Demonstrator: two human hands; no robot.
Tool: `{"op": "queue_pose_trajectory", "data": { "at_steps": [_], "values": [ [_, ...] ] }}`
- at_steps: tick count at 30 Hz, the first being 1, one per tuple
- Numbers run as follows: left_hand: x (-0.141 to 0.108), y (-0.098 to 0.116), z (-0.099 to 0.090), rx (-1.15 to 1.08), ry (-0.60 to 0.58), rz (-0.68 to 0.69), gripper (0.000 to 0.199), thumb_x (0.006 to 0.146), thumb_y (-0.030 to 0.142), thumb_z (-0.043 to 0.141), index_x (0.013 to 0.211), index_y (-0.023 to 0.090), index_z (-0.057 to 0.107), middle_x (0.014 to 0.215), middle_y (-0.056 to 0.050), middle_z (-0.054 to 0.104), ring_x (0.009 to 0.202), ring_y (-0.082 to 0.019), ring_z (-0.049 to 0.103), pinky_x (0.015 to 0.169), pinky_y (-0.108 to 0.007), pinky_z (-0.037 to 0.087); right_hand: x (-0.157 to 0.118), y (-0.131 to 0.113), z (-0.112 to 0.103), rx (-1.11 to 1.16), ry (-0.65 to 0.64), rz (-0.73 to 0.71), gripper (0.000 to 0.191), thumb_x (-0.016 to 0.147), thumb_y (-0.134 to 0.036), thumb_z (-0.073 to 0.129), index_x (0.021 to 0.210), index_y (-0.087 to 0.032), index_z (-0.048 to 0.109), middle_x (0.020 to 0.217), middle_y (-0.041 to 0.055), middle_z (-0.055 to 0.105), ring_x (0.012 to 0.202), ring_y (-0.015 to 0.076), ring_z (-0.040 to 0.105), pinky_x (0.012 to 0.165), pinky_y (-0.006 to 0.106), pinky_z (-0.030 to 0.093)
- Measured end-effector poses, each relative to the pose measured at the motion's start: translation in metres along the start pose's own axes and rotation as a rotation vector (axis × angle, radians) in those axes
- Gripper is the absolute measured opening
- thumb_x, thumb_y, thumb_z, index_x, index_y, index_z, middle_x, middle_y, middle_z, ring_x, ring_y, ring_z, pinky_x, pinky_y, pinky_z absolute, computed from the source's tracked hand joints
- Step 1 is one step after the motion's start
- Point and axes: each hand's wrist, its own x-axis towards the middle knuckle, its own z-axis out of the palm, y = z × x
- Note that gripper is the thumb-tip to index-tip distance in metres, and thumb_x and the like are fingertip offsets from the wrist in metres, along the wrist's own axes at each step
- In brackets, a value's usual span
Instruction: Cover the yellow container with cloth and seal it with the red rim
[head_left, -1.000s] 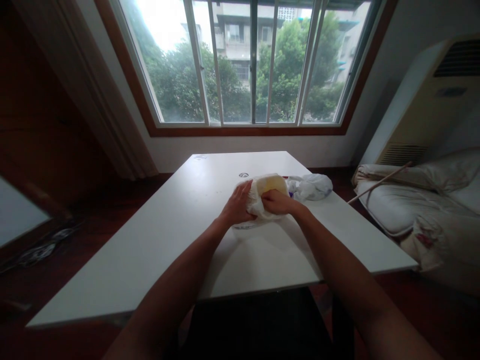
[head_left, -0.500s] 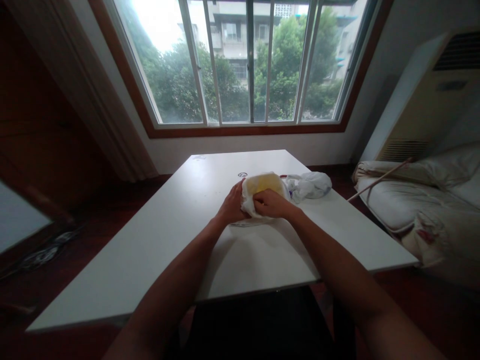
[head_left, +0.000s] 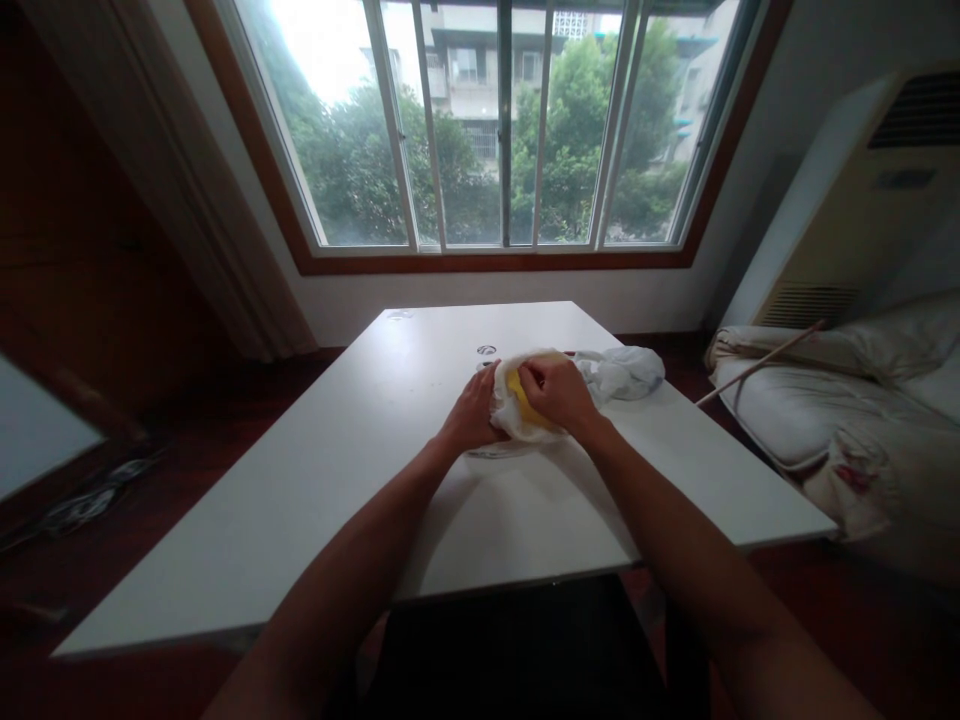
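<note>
On the table (head_left: pixel 315 480) sits a yellow thing (head_left: pixel 527 402) with soft white wrapping (head_left: pixel 508 410) around it, like a thin plastic bag. My left hand (head_left: pixel 474 408) presses along the wrapping's left side, fingers curved around it and thumb near the base. My right hand (head_left: pixel 553 388) is closed in a fist over the right part of the yellow thing, fingertips turned inward at its upper edge. Whatever those fingertips pinch is hidden. A crumpled white plastic bag (head_left: pixel 630 372) lies just to the right, apart from my fingers.
A dark round mark (head_left: pixel 487 350) shows on the tabletop behind my hands. Past the table's right edge are a pale padded seat (head_left: pixel 795 400) with a thin stick (head_left: pixel 757 365) across it and a floor-standing air conditioner (head_left: pixel 832 200). A window (head_left: pixel 502 130) stands ahead.
My right fist has moved up and away from me across the yellow thing. More yellow now shows on the near side, and the wrapping has changed shape. My left hand stays beside it.
</note>
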Motion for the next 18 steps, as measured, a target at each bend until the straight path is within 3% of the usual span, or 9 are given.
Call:
{"op": "queue_pose_trajectory", "data": {
  "at_steps": [4, 7, 12, 14, 18],
  "values": [
    [0.001, 0.002, 0.001, 0.013, -0.007, 0.003, 0.125, 0.057, 0.040, 0.085, 0.155, 0.020, 0.009, 0.151, -0.019, 0.034, 0.139, -0.040, 0.037, 0.114, -0.057, 0.036, 0.000, 0.005, 0.006, -0.039, -0.183, 0.057, 0.030, 0.093, -0.028, 0.050, 0.105, -0.010, 0.070, 0.107, 0.0158, 0.073, 0.094, 0.0229, 0.065, 0.089, 0.031, 0.045],
    [0.000, 0.002, 0.002, 0.028, -0.001, -0.004, 0.126, 0.057, 0.042, 0.085, 0.155, 0.020, 0.008, 0.151, -0.019, 0.035, 0.139, -0.040, 0.038, 0.114, -0.057, 0.037, -0.002, 0.003, 0.008, 0.002, -0.244, 0.101, 0.032, 0.092, -0.025, 0.050, 0.113, -0.008, 0.066, 0.114, 0.0173, 0.071, 0.098, 0.0234, 0.065, 0.090, 0.031, 0.046],
    [0.000, 0.000, 0.003, 0.035, 0.015, -0.003, 0.129, 0.055, 0.041, 0.086, 0.155, 0.018, 0.007, 0.150, -0.020, 0.036, 0.138, -0.039, 0.038, 0.113, -0.055, 0.038, -0.003, -0.002, 0.003, -0.006, -0.344, 0.066, 0.034, 0.094, -0.025, 0.043, 0.094, -0.011, 0.074, 0.097, 0.0144, 0.075, 0.082, 0.0213, 0.068, 0.078, 0.029, 0.047],
    [0.001, 0.003, 0.001, 0.033, 0.008, -0.003, 0.129, 0.054, 0.038, 0.086, 0.155, 0.018, 0.008, 0.150, -0.020, 0.036, 0.138, -0.040, 0.038, 0.112, -0.055, 0.039, -0.004, 0.000, 0.004, -0.011, -0.450, 0.045, 0.032, 0.092, -0.026, 0.047, 0.092, -0.011, 0.075, 0.094, 0.0141, 0.076, 0.077, 0.0212, 0.068, 0.072, 0.028, 0.047],
    [0.003, 0.009, -0.002, 0.026, -0.015, 0.018, 0.124, 0.057, 0.040, 0.085, 0.154, 0.020, 0.010, 0.150, -0.020, 0.035, 0.139, -0.040, 0.038, 0.112, -0.056, 0.039, -0.006, 0.009, 0.012, -0.009, -0.739, -0.020, 0.029, 0.085, -0.028, 0.061, 0.102, -0.010, 0.076, 0.103, 0.0155, 0.076, 0.086, 0.0243, 0.070, 0.073, 0.027, 0.048]
  ]
}}
